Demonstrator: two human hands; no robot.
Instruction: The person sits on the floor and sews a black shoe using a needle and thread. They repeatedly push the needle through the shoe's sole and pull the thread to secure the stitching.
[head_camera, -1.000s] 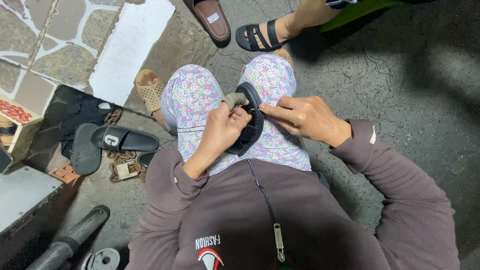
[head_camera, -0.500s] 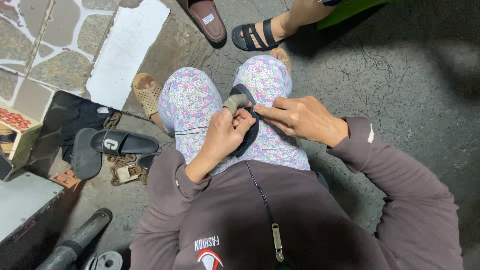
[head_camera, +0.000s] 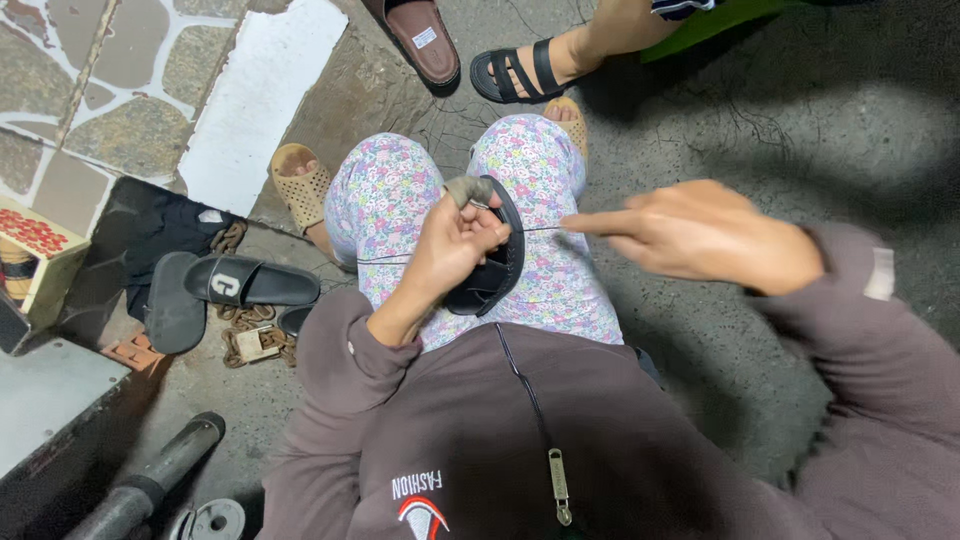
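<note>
On lap between knees: left hand (head_camera: 452, 243) clamped around black sandal (head_camera: 497, 262); right hand (head_camera: 700, 232) pinched shut on taut thread (head_camera: 538, 229), pulled rightward.

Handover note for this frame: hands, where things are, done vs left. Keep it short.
Left hand: grips the black shoe on the lap, thumb near its grey strap.
Right hand: out to the right, pinching a taut thread that runs to the shoe.
Done: the thread is anchored at the shoe and drawn tight.
Left: cannot tell how much stitching remains; the seam is hidden by the fingers.
Nearby: black slide sandal on the ground at the left.
</note>
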